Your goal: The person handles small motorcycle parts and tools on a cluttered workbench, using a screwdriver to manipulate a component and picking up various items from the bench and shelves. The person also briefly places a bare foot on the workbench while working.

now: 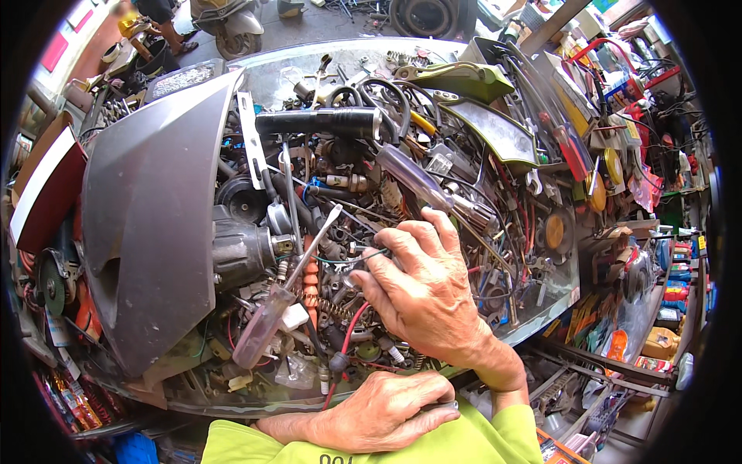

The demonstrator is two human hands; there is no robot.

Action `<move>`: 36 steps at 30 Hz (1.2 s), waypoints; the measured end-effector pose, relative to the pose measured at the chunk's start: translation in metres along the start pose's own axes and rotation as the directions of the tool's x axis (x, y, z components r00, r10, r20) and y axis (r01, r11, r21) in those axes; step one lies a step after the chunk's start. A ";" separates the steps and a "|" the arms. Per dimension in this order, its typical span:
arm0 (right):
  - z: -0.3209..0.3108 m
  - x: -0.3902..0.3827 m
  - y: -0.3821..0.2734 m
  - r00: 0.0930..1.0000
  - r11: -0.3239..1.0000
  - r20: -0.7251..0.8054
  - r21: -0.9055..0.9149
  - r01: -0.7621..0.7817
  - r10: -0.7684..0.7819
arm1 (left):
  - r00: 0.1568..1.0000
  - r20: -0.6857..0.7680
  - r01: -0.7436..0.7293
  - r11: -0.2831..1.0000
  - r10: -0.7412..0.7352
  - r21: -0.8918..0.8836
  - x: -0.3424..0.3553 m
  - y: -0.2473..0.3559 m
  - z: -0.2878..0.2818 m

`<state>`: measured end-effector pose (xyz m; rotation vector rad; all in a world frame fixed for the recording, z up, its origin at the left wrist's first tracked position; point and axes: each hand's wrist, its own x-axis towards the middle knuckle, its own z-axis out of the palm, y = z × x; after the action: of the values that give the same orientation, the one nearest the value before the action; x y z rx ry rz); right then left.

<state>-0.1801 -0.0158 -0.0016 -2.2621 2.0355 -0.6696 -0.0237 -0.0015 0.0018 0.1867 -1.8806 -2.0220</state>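
My right hand [413,286] reaches over a heap of small metal parts, fingers bent and apart, its index fingertip by a thin green wire [340,261]. A clear-handled screwdriver [267,325] lies left of it, and larger clear handles [410,178] lie just beyond its fingers. Below, near the glass edge, my left hand [390,414] is curled against my green shirt, its thumb and fingers closed round something small and greyish that I cannot make out. A red cable [355,317] runs between my two hands.
A large grey plastic panel [147,216] covers the left side. A black cylinder [317,121] and green parts [456,81] lie toward the back of the glass top [301,62]. Crowded shelves [665,340] stand right. At the back are a scooter [236,31], a tyre [425,17] and a person [166,31].
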 end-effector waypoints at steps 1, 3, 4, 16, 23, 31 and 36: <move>0.002 0.004 0.000 1.000 1.000 0.006 0.006 0.016 -0.016 | 1.000 -0.007 0.005 1.000 -0.005 -0.002 0.000 -0.001 0.001; 0.006 0.014 0.000 0.999 0.999 0.015 0.012 0.044 -0.044 | 1.000 -0.014 0.011 1.000 -0.011 -0.008 -0.001 -0.002 0.002; 0.010 0.019 0.002 0.997 0.997 0.016 -0.016 0.080 -0.080 | 1.000 -0.007 0.016 1.000 -0.016 -0.008 -0.001 -0.001 0.003; 0.016 0.032 -0.023 0.997 0.971 -0.077 0.240 0.004 0.015 | 0.997 0.036 0.070 0.997 -0.068 -0.039 0.001 0.003 -0.005; 0.034 0.021 -0.048 0.990 0.901 0.134 0.422 -0.101 0.048 | 0.970 0.144 0.206 0.977 -0.196 -0.055 0.005 0.016 -0.012; 0.005 0.022 -0.023 0.970 0.959 0.206 0.273 0.069 -0.129 | 0.985 0.109 0.132 0.991 -0.132 0.005 0.009 0.016 -0.015; -0.015 0.031 0.004 0.983 0.998 0.173 0.011 0.062 -0.063 | 0.997 0.017 0.075 0.995 -0.074 -0.072 0.000 0.000 -0.009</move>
<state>-0.1874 -0.0421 0.0195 -2.2995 1.8896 -0.4620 -0.0207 -0.0095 0.0008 0.2268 -1.8313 -2.1429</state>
